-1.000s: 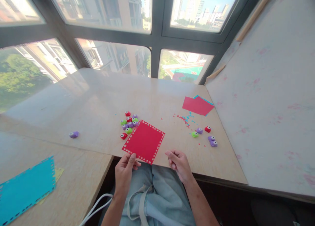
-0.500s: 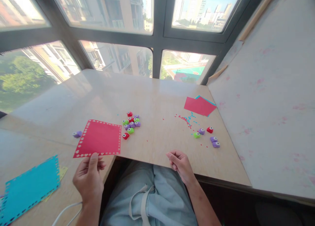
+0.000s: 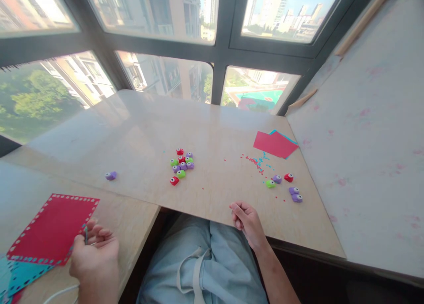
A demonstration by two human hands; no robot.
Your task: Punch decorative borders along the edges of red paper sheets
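A red paper sheet [image 3: 53, 227] with punched holes along its edges is at the left, over a blue hole-edged sheet [image 3: 28, 277]. My left hand [image 3: 96, 251] is at its right edge, thumb against the paper and fingers curled beside it. At the table's front edge rests my right hand [image 3: 247, 220], its fingers curled closed with nothing visible in them. Several small one-eyed craft punches in red, green and purple form a cluster [image 3: 182, 163] mid-table. A lone purple punch [image 3: 111, 175] sits left of them, and several more punches [image 3: 277, 179] stand at the right.
Red and blue paper pieces [image 3: 275, 144] lie at the back right, with tiny punched confetti [image 3: 260, 163] in front of them. A white cable [image 3: 61, 291] runs beside my left forearm. Windows [image 3: 165, 79] border the back and a papered wall [image 3: 371, 163] the right.
My left hand has carried the red sheet left and down, onto the blue sheet. The view has shifted slightly. My right hand keeps its place at the table edge.
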